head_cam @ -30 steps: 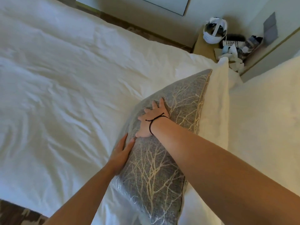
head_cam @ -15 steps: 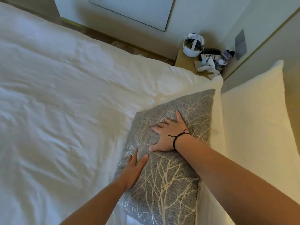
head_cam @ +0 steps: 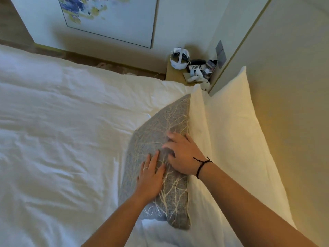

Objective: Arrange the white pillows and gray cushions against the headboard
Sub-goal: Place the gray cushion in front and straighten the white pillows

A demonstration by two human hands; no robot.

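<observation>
I see a nightstand [head_cam: 175, 75] with a white headset [head_cam: 179, 58] on it, below a framed painting [head_cam: 110, 18].

Head view, angled down over the bed

One head-worn camera looks forward and down, close above both hands' grip; the white rumpled bed [head_cam: 62, 131] spreads leftward, cream padded headboard [head_cam: 293, 86] rightward.

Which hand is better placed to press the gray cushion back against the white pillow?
Right. The right hand lies flat on the gray cushion near the edge that meets the white pillow. The left hand lies lower, toward the duvet side.
</observation>
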